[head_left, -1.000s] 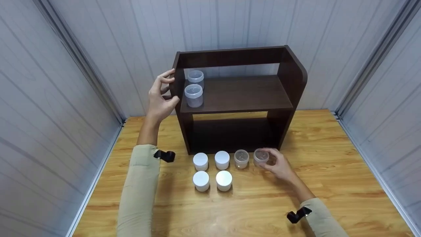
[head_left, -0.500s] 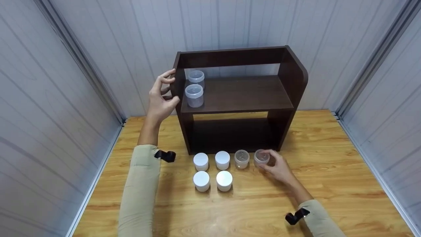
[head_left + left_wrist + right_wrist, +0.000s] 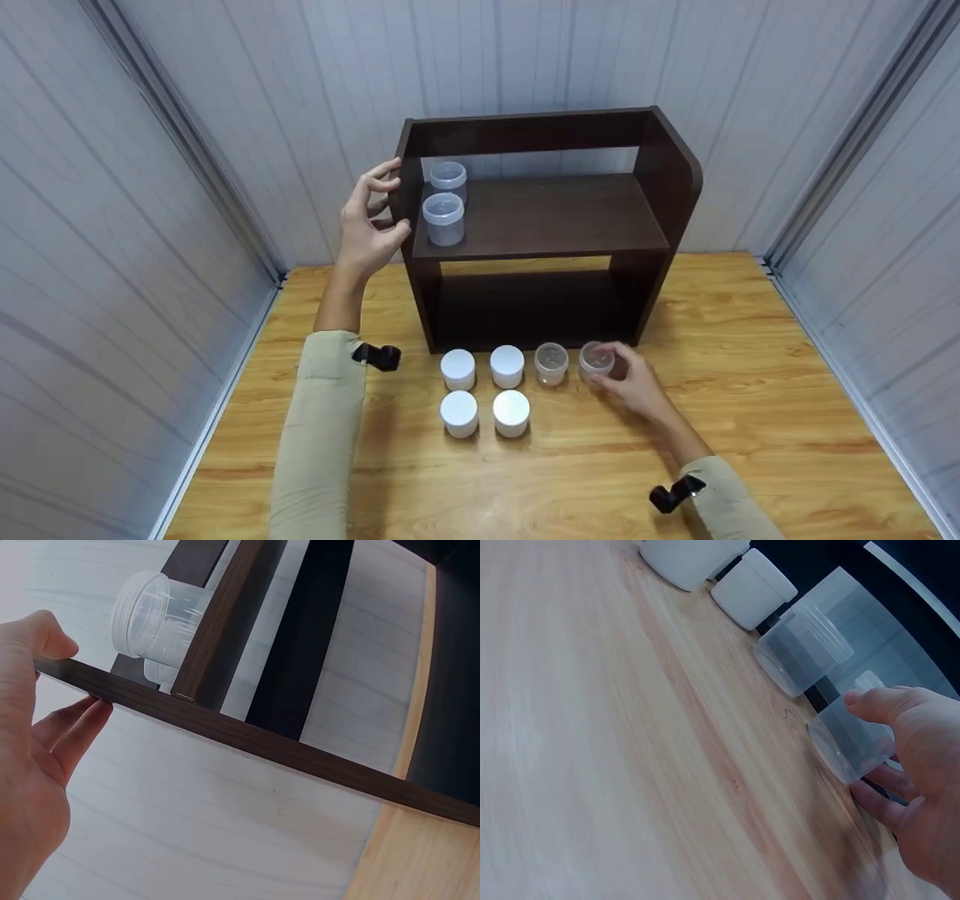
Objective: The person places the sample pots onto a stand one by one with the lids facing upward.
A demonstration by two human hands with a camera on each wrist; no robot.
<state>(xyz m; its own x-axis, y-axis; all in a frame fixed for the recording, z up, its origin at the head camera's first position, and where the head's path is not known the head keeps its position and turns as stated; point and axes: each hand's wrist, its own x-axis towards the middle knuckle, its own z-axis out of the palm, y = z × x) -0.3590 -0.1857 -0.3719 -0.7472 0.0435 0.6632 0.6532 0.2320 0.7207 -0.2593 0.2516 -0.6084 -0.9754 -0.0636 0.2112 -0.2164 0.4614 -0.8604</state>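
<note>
My left hand [image 3: 367,229] grips the left side panel of a dark brown wooden shelf [image 3: 570,214], thumb on one face and fingers on the other, as the left wrist view also shows. Two clear lidded jars [image 3: 444,225] stand one behind the other at the left of its upper board. Down at the table, my right hand [image 3: 637,382] holds a clear plastic jar [image 3: 592,361] between thumb and fingers. In the right wrist view this jar [image 3: 844,736] is upright, its base right at the wood. A second clear jar [image 3: 551,363] stands just left of it.
Several white lidded jars [image 3: 458,367] form two short rows left of the clear ones, in front of the shelf. The wooden table [image 3: 585,487] is bounded by pale panel walls [image 3: 187,97] at the back and both sides.
</note>
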